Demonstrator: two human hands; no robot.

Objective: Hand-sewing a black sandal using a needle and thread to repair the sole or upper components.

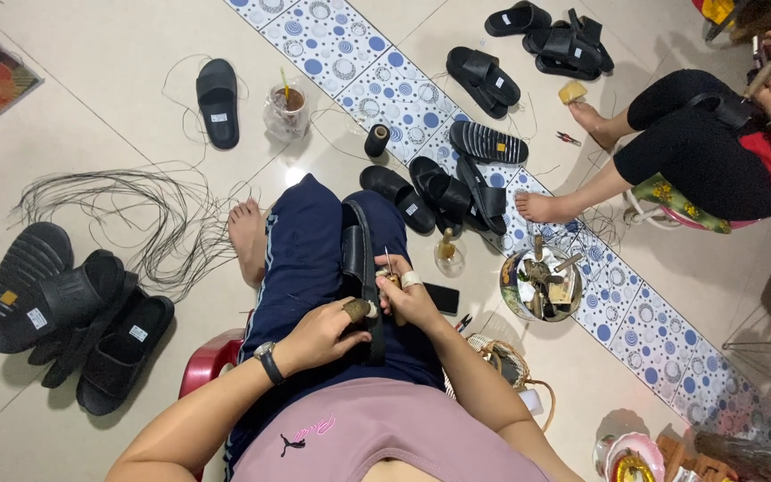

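Observation:
A black slide sandal (pixel 359 259) lies along my lap, between my knees. My left hand (pixel 327 330) grips its near end, with a brown guard on the thumb. My right hand (pixel 408 299) holds a thin awl or needle with a wooden handle, its point up beside the sandal's edge; a white band wraps one finger. I sit on a low red stool (pixel 207 361), and I wear a watch on my left wrist.
A pile of black sandals (pixel 64 312) lies at left beside loose black thread (pixel 136 214). More sandals (pixel 457 187) lie ahead, with a thread spool (pixel 377 140), a cup (pixel 287 107) and a metal bowl of tools (pixel 542 286). Another person (pixel 716 143) sits at right.

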